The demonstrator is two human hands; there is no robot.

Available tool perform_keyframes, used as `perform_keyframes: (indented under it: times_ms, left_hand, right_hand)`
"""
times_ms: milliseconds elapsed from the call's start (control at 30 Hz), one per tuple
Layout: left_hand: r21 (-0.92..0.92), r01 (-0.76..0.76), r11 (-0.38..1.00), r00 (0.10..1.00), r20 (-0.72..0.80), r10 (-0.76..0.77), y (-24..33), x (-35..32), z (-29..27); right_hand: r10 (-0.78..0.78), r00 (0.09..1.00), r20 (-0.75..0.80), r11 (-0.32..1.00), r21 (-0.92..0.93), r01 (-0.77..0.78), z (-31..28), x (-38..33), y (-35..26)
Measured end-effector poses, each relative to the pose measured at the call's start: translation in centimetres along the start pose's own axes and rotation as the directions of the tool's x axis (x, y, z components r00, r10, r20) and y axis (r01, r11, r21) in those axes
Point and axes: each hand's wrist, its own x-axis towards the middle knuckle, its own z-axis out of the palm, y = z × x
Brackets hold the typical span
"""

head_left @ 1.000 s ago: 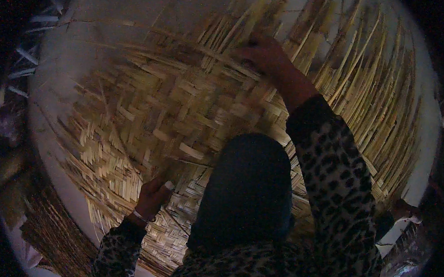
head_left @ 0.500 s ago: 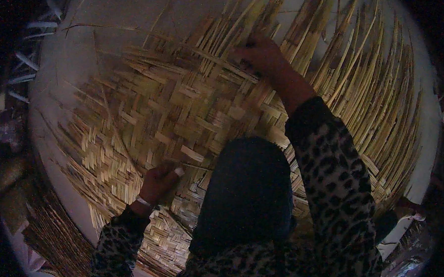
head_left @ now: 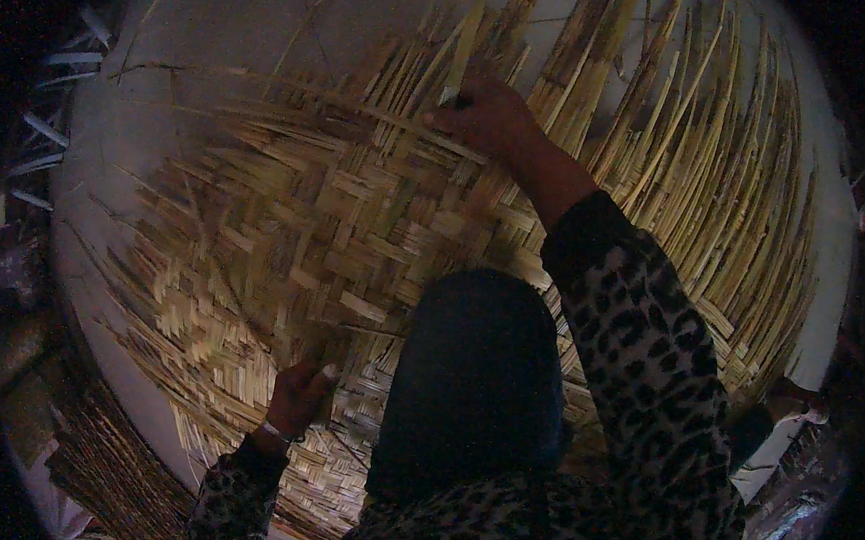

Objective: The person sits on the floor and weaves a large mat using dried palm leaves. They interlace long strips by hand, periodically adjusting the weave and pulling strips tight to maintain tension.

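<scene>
A large sheet of woven bamboo-like strips (head_left: 347, 228) spreads over the pale surface in front of me. My right hand (head_left: 487, 118) is closed at its far edge, thumb and fingers pinching a flat pale strip (head_left: 468, 40) that stands up and away from the weave. Long loose strips (head_left: 362, 108) lie crosswise beside that hand. Nearer and to the left, my left hand (head_left: 299, 397) is closed low over the weave, with something white round its thumb. What lies inside its fingers, if anything, is too dark to make out.
Unwoven strip ends (head_left: 717, 167) fan out along the right side. A dark cloth-covered rounded shape (head_left: 476, 368) blocks the near middle. A bundle of thin brown sticks (head_left: 120, 474) lies at lower left, and white bars (head_left: 48, 128) stand beyond the left rim. A foot (head_left: 799, 404) shows at right.
My right hand has shifted slightly left, and a pale strip now rises from its fingers. My left hand has moved down and a little left, away from a thin strip.
</scene>
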Motion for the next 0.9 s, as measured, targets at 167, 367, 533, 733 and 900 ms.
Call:
perform_keyframes:
  times_ms: [167,367,533,733,900]
  left_hand:
    - [0.174,-0.107,0.979,0.994,-0.019,0.112,0.9,1.6,-0.2]
    - [0.232,-0.112,0.966,0.993,0.001,0.115,4.4,4.0,0.0]
    - [0.108,-0.094,0.990,0.994,-0.052,0.100,2.7,3.2,0.4]
    - [-0.150,0.141,0.979,0.990,0.027,-0.138,-0.9,-0.8,-0.2]
    - [0.175,-0.101,0.979,0.994,0.067,0.091,-0.9,-0.2,-0.7]
  right_hand:
    - [0.091,0.995,0.034,0.993,0.077,-0.093,-0.3,-0.2,-0.9]
    - [0.244,0.962,0.124,0.841,0.467,-0.273,-1.7,-0.4,-2.5]
    - [0.120,0.962,0.246,0.875,0.431,-0.219,-3.0,-0.8,-1.5]
    - [0.155,0.880,0.449,0.739,0.538,-0.405,-4.6,-0.5,-1.8]
    - [0.145,0.978,0.152,0.975,0.148,-0.167,-1.4,-0.8,-1.9]
